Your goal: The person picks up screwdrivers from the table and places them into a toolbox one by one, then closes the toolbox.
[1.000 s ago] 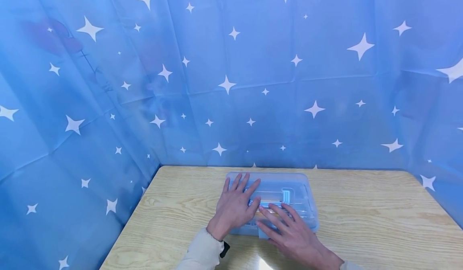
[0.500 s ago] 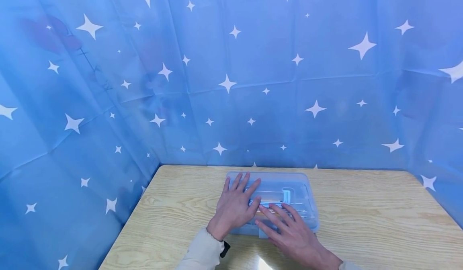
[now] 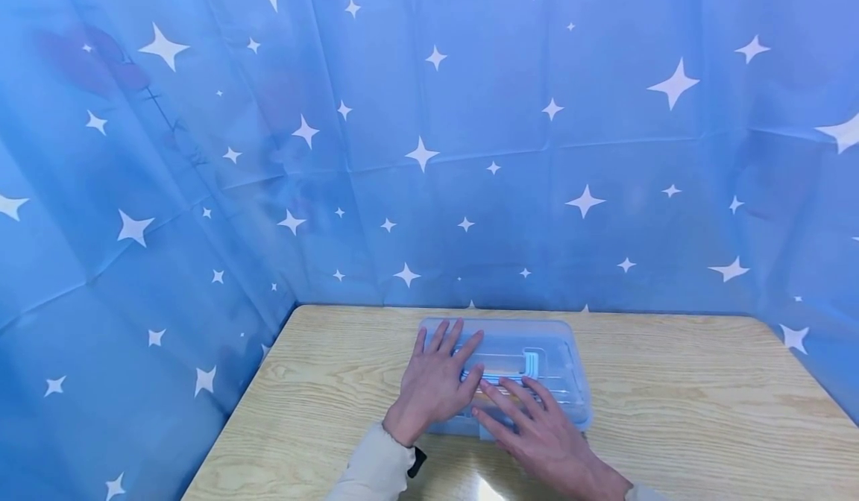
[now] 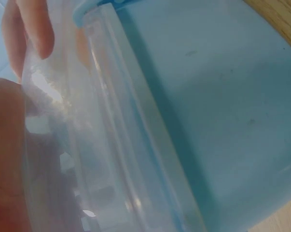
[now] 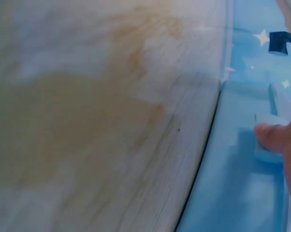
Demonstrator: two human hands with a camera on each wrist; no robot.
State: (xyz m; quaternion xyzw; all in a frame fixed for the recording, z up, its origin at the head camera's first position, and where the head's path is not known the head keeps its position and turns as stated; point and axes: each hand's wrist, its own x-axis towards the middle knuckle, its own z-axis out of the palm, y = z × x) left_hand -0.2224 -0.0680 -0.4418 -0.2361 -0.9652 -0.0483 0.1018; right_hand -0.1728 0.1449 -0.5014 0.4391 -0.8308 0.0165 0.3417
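A storage box (image 3: 499,331) with a clear lid and a pale blue body lies on the table under both hands. My left hand (image 3: 432,382) rests on the lid's left part, fingers spread. Through the left wrist view, its fingers (image 4: 38,31) touch the clear lid above the blue side wall (image 4: 222,92). My right hand (image 3: 543,441) reaches over the front right of the lid with fingers extended and apart. Its thumb (image 5: 275,137) presses on the blue front latch (image 5: 268,153). A light blue handle (image 3: 531,364) shows on the lid between the hands.
The wooden table (image 3: 684,389) extends on both sides of the box. A blue curtain (image 3: 510,128) with white stars hangs behind the table and along its sides. A black band (image 3: 417,462) sits at the left wrist.
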